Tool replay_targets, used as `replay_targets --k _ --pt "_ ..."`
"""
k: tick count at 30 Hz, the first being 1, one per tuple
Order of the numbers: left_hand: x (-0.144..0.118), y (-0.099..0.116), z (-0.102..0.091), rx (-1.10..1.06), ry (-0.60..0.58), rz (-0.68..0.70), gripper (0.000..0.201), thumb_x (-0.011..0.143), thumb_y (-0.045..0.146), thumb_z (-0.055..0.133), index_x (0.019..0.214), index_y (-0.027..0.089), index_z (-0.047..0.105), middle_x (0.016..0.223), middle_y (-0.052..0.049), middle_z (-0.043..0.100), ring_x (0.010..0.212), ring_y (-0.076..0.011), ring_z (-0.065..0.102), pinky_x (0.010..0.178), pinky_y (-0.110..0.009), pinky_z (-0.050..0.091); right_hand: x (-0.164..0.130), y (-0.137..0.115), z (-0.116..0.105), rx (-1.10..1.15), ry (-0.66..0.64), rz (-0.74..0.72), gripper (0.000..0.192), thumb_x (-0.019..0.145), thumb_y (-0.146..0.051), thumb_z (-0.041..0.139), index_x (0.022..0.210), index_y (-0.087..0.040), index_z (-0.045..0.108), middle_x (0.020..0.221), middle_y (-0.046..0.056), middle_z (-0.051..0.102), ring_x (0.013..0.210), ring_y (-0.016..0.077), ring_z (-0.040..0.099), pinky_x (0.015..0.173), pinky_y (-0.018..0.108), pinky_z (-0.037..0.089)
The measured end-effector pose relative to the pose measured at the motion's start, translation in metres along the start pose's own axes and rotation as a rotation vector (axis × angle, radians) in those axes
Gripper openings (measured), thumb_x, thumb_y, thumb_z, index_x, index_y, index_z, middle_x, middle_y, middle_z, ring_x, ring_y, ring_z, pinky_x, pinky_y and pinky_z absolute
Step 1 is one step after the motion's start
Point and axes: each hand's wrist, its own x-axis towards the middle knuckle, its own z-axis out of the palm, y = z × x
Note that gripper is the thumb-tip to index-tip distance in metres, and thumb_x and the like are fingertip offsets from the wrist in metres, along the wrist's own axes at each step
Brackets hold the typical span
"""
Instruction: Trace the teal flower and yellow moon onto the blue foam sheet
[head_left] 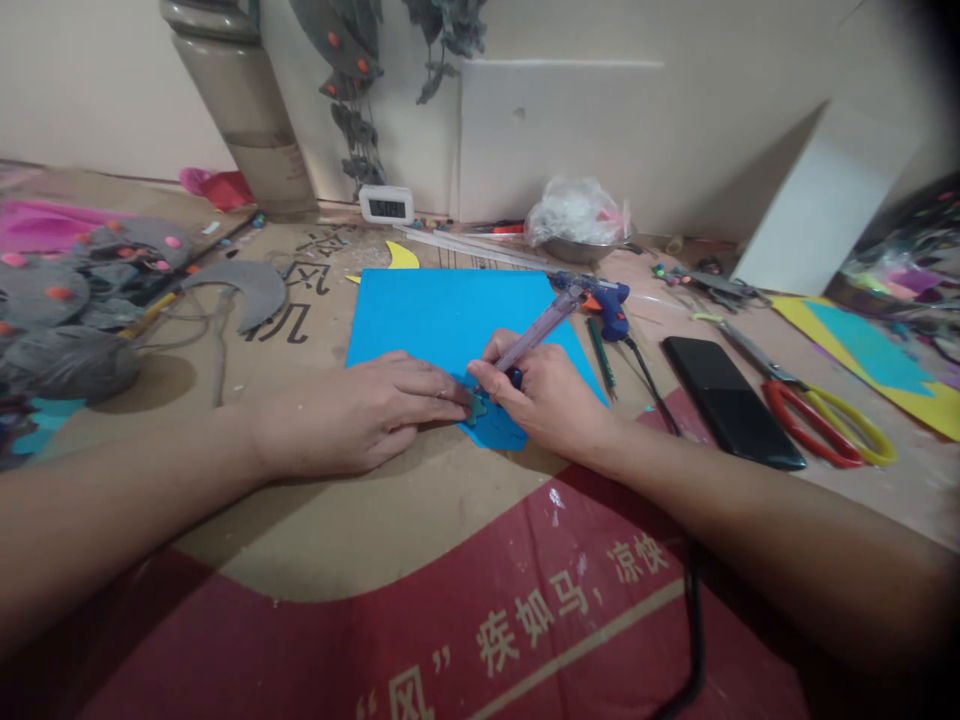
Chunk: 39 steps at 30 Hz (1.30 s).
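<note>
The work in hand is judged to be at the marking stage. A blue sheet [450,310] is laid flat on the cardboard-covered surface [322,540], directly in front of the person. Faint dark outlines [510,435] are noted near its lower edge, below the right hand [546,395]; their exact shape cannot be made out. No marks can be discerned on the large upper part of the sheet, so most of it is judged still unused. Scissors [795,382] are left lying to the right, beyond a black phone [724,400], held by neither hand.

The sheet is found bright, even in colour and without visible creases. Its upper edge is straight; its lower edge is seen to run at angles, and part of its left side is hidden by the left hand [390,400]. A small teal piece [477,408] with an uneven, lobed outline is placed on the sheet close to that lower edge.

The left hand is laid flat, fingers extended and together, with the fingertips set against the teal piece. The right hand is closed around a translucent pen [544,328], held at a slant; contact of its tip with the sheet cannot be confirmed.
</note>
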Motion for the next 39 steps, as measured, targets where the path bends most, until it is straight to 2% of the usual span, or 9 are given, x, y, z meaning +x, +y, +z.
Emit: replay_targets --k 23,29,33,39 --pt "-0.0007 0.0007 -0.0009 -0.019 0.012 -0.006 0.04 0.092 0.008 0.044 0.124 0.02 0.063 0.125 -0.008 0.066 0.118 -0.021 0.058 0.103 -0.035 0.046 -0.0007 0.0007 -0.0004 -0.006 0.016 -0.008 0.031 0.095 -0.037 0.047 0.07 -0.019 0.048 0.07 0.001 0.053 0.062 0.0125 0.047 0.062 0.029 0.033" --pt "-0.0003 0.0011 -0.0012 0.015 -0.006 -0.007 0.039 0.093 0.008 0.041 0.124 0.017 0.063 0.127 -0.007 0.065 0.119 -0.0205 0.057 0.103 -0.035 0.043 -0.0005 -0.0015 -0.0005 0.006 0.0 0.013 0.031 0.095 -0.038 0.048 0.07 -0.019 0.05 0.07 0.001 0.055 0.063 0.0129 0.05 0.063 0.028 0.034" --pt "-0.001 0.0027 -0.0035 0.102 -0.042 -0.024 0.039 0.093 0.012 0.043 0.126 0.021 0.062 0.129 -0.004 0.065 0.119 -0.0232 0.054 0.101 -0.038 0.04 -0.0001 -0.0016 0.0001 -0.007 0.001 0.026 0.032 0.095 -0.039 0.048 0.071 -0.019 0.051 0.07 0.001 0.055 0.063 0.0132 0.051 0.063 0.028 0.034" --pt "-0.0014 0.0034 -0.0052 0.169 -0.072 -0.037 0.039 0.092 0.015 0.046 0.127 0.023 0.063 0.129 -0.002 0.065 0.106 -0.0227 0.058 0.093 -0.037 0.042 0.0008 0.0017 0.002 -0.037 0.027 0.009 0.031 0.095 -0.04 0.049 0.073 -0.019 0.052 0.072 0.002 0.058 0.066 0.0145 0.053 0.064 0.028 0.034"
